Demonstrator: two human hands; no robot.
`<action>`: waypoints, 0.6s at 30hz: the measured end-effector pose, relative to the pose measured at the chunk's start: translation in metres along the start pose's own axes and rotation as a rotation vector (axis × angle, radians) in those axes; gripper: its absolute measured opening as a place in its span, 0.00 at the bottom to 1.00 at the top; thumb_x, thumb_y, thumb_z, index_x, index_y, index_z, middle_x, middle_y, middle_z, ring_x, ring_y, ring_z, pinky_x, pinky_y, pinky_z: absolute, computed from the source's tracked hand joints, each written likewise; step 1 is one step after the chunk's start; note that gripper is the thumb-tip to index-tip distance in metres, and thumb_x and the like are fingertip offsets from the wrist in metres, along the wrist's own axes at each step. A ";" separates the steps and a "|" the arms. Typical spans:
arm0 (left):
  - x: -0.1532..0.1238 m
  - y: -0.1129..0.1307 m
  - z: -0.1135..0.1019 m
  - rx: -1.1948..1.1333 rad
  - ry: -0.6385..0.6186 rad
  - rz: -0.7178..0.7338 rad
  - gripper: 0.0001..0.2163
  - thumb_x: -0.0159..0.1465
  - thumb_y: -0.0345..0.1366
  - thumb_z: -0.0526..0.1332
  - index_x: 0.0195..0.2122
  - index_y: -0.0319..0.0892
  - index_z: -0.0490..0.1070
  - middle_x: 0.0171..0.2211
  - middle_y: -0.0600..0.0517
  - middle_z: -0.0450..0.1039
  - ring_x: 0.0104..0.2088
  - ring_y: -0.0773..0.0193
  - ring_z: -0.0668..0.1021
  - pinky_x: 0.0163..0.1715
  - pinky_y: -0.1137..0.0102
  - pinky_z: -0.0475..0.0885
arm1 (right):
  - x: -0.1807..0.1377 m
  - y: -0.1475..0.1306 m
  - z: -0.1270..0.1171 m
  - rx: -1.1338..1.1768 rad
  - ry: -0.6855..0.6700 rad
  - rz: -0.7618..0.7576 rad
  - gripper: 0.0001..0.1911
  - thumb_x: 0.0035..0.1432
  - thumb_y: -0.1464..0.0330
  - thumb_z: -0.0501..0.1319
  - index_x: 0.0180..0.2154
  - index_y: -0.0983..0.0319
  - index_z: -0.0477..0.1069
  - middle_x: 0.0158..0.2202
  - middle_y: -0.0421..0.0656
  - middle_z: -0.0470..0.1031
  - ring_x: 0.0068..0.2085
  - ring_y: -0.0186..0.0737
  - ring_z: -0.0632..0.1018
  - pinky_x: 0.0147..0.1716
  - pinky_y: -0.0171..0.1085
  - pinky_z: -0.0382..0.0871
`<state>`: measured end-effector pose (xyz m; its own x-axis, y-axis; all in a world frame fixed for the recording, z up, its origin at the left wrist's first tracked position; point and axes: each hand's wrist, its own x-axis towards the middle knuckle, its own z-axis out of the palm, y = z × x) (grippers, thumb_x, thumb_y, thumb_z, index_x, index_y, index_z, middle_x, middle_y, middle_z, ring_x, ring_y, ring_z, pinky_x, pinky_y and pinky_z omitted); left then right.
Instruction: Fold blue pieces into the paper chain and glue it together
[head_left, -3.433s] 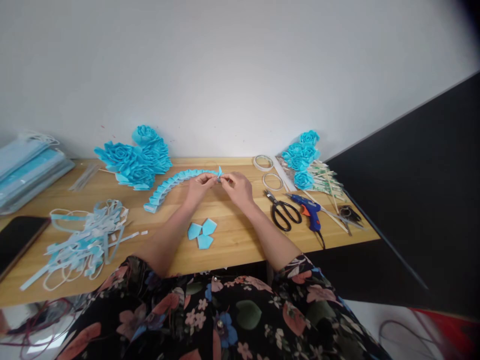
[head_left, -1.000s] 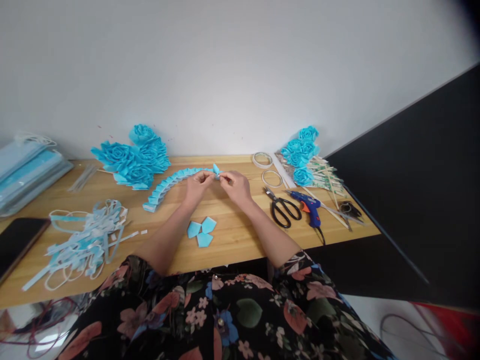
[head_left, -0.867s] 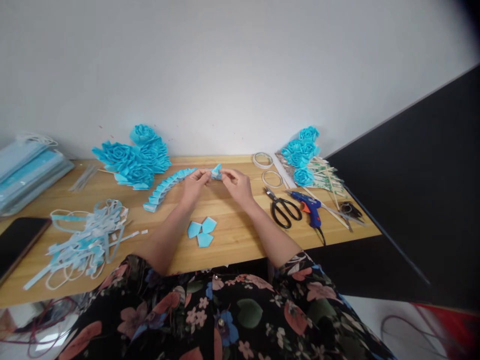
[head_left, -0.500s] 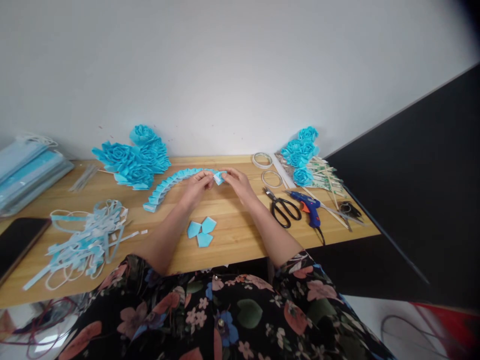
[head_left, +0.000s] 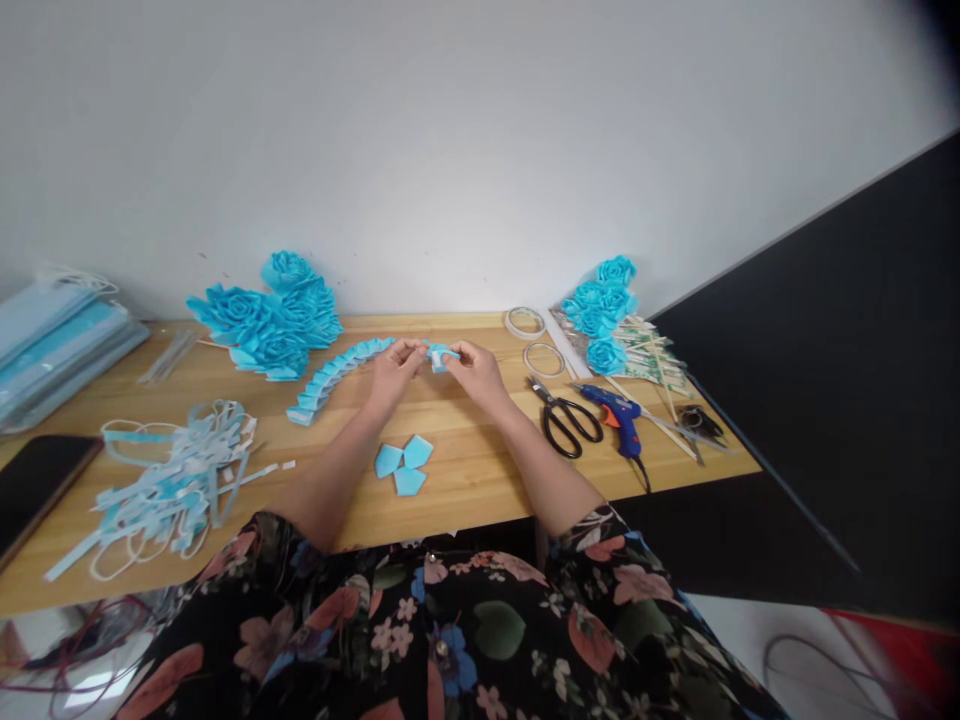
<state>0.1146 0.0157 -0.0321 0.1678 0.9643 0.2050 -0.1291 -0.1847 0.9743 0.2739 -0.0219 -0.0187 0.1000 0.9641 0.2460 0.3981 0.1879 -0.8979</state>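
Between my two hands is a small folded blue and white fabric piece (head_left: 439, 358). My left hand (head_left: 397, 368) pinches at its left side, and my right hand (head_left: 476, 372) grips its right end between thumb and fingers. A curved row of overlapping folded blue pieces (head_left: 330, 378) runs along the table to my left hand, which hides part of it. Nearer to me, three loose blue pentagon-shaped pieces (head_left: 405, 460) lie flat, touching or nearly touching.
Blue fabric roses (head_left: 281, 315) stand at back left, more roses (head_left: 604, 305) at back right. Tape rolls (head_left: 525, 321), black-handled scissors (head_left: 562, 415) and a blue glue gun (head_left: 619, 415) lie right. Left are cut strips (head_left: 180, 480), a phone (head_left: 41, 490) and packaged masks (head_left: 60, 345).
The folded piece has turned between my fingers, showing a different side. My left hand has shifted slightly, and the row's end shows less beside it. The loose pieces stay put.
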 end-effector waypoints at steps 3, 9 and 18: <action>-0.001 0.000 0.001 0.046 -0.011 0.011 0.14 0.55 0.47 0.67 0.34 0.41 0.75 0.24 0.56 0.70 0.22 0.71 0.65 0.24 0.73 0.60 | -0.001 -0.001 0.000 -0.055 0.018 -0.016 0.11 0.54 0.59 0.59 0.30 0.60 0.72 0.29 0.38 0.74 0.31 0.34 0.71 0.34 0.33 0.65; -0.003 -0.003 0.002 0.132 -0.020 0.053 0.13 0.56 0.44 0.64 0.36 0.40 0.79 0.22 0.56 0.69 0.22 0.70 0.65 0.24 0.73 0.58 | -0.001 -0.001 0.001 -0.066 0.037 -0.010 0.11 0.54 0.59 0.59 0.31 0.60 0.72 0.30 0.38 0.76 0.32 0.35 0.72 0.36 0.34 0.66; -0.008 -0.003 0.003 0.353 -0.059 0.216 0.12 0.60 0.40 0.60 0.39 0.43 0.82 0.27 0.54 0.75 0.27 0.67 0.71 0.31 0.71 0.66 | 0.000 0.000 0.000 -0.103 0.092 0.005 0.11 0.54 0.59 0.59 0.28 0.60 0.70 0.26 0.36 0.71 0.29 0.34 0.69 0.31 0.33 0.62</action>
<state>0.1163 0.0081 -0.0364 0.2304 0.8857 0.4031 0.1736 -0.4450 0.8786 0.2741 -0.0222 -0.0184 0.1834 0.9430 0.2779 0.4882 0.1580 -0.8583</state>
